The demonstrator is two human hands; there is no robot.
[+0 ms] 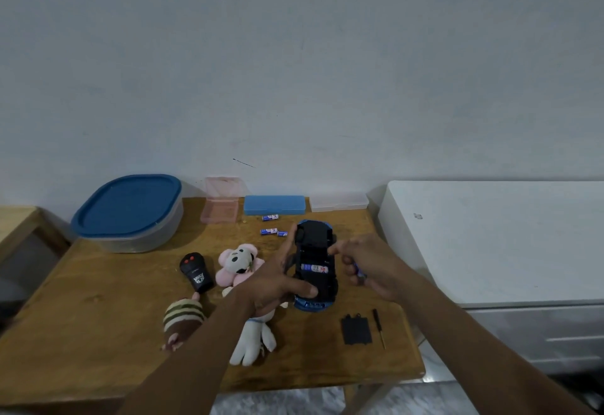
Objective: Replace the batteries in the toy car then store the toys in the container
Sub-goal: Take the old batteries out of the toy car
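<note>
Battery swap in hand. My left hand (277, 284) grips the upturned blue plastic toy car (314, 244). My right hand (372, 267), beside it, pinches a blue cylindrical battery (360, 272). Next, I judge: seat it squarely in the open bay (314, 267).

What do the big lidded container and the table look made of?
Container: likely plastic, with cloudy see-through walls and a matte blue lid. Table: apparently wood, with brown grain and a soft sheen suggesting varnish, though laminate is possible.

Both bare forearms reach forward, angled inward. The left hand (277, 284) grips the toy car (315, 251), thumb pressed across it. The right hand (369, 267) curls round a battery (359, 272).
</note>
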